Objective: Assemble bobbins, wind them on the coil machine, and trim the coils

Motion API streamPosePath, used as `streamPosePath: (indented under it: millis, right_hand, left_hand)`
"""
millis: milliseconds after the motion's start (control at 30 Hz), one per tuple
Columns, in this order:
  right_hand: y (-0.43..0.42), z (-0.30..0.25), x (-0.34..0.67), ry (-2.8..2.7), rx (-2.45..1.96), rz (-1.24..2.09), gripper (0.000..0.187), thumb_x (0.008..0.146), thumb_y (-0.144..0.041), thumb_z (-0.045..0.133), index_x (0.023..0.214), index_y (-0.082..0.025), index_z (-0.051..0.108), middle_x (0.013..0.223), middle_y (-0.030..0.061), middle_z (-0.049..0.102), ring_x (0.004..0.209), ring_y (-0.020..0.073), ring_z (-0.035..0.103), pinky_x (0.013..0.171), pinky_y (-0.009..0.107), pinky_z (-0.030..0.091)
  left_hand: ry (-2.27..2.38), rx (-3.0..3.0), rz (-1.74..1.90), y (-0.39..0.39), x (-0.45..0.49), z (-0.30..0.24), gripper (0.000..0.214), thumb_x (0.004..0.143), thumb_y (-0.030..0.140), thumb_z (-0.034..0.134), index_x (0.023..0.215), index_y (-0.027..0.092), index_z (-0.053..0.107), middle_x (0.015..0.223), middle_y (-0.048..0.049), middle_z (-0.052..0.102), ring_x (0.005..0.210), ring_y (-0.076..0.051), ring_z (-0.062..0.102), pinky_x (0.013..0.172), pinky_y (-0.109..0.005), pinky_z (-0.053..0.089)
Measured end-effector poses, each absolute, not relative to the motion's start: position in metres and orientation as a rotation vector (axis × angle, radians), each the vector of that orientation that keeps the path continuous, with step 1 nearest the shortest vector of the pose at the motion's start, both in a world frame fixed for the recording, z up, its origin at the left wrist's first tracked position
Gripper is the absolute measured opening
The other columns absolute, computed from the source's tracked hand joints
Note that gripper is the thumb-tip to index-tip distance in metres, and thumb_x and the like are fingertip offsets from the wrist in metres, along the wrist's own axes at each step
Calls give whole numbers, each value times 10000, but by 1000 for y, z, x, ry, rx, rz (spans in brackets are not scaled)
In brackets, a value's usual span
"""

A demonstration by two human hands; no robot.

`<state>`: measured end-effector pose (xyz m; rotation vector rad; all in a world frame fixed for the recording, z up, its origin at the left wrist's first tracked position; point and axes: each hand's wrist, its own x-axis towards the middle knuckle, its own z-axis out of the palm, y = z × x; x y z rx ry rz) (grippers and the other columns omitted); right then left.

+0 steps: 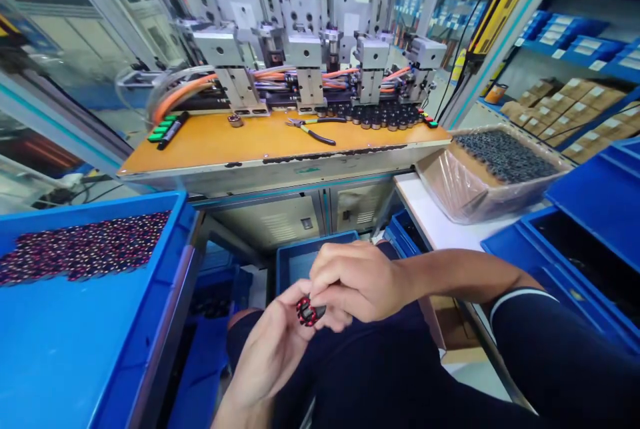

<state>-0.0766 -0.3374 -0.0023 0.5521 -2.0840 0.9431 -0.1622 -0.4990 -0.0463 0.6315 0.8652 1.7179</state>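
Observation:
Over my lap, both hands meet on a small black part wound with red wire [307, 311]. My left hand [273, 345] cups it from below with fingers curled around it. My right hand [357, 280] pinches it from above, fingers bent and pressed together. Below the hands are my dark trousers. A blue tray [60, 342] at my left holds several more red-and-black parts [85, 252] in a flat layer.
An orange-topped machine bench [280, 139] stands ahead with clamp heads, a row of black parts and pliers [310, 127]. At right, a bag-lined box of dark parts [500, 159] sits on a white table, beside blue bins [595, 242]. Blue crates [300, 259] lie under the bench.

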Motion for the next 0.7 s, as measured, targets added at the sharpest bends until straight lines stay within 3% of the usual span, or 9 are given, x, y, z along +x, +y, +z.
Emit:
streamPosePath:
  millis: [67, 233, 400, 567, 700]
  right_hand:
    - [-336, -2, -75, -2086, 536, 919, 195, 1015, -225, 514, 857, -148, 598, 774, 25, 640, 739, 73, 616, 680, 147, 510]
    - [-336, -3, -71, -2147, 402, 798, 222, 1021, -224, 487, 841, -156, 597, 778, 26, 649, 746, 81, 626, 693, 173, 515]
    - [-339, -8, -71, -2107, 332, 906, 179, 998, -197, 526, 841, -150, 599, 775, 30, 649, 752, 94, 616, 700, 189, 509]
    - [-348, -12, -69, -2043, 204, 1091, 175, 965, -208, 559, 806, -147, 599, 761, 26, 628, 700, 93, 576, 658, 202, 492]
    - [-355, -8, -65, -1993, -47, 1581, 185, 898, -268, 627, 770, -137, 602, 726, 8, 600, 622, 81, 530, 580, 205, 458]
  left_hand:
    - [874, 684, 1637, -500, -162, -46, 396, 928, 533, 532, 990, 175, 691, 793, -98, 738, 793, -259, 718, 725, -408, 584]
    - [1099, 720, 1938, -503, -156, -42, 154, 884, 293, 681, 1036, 276, 659, 779, -11, 755, 686, -206, 730, 619, -330, 589]
    - [1297, 746, 2151, -500, -153, -42, 255, 748, 134, 799, 893, 248, 623, 1010, -10, 746, 772, -156, 714, 679, -293, 614]
    - [1473, 781, 2294, -497, -152, -42, 320, 696, 77, 821, 898, 238, 634, 887, 12, 733, 853, -139, 688, 737, -229, 595]
    - [1635, 862, 2282, -498, -155, -45, 338, 699, 30, 803, 961, 227, 720, 979, 2, 734, 936, -134, 694, 791, -202, 587]
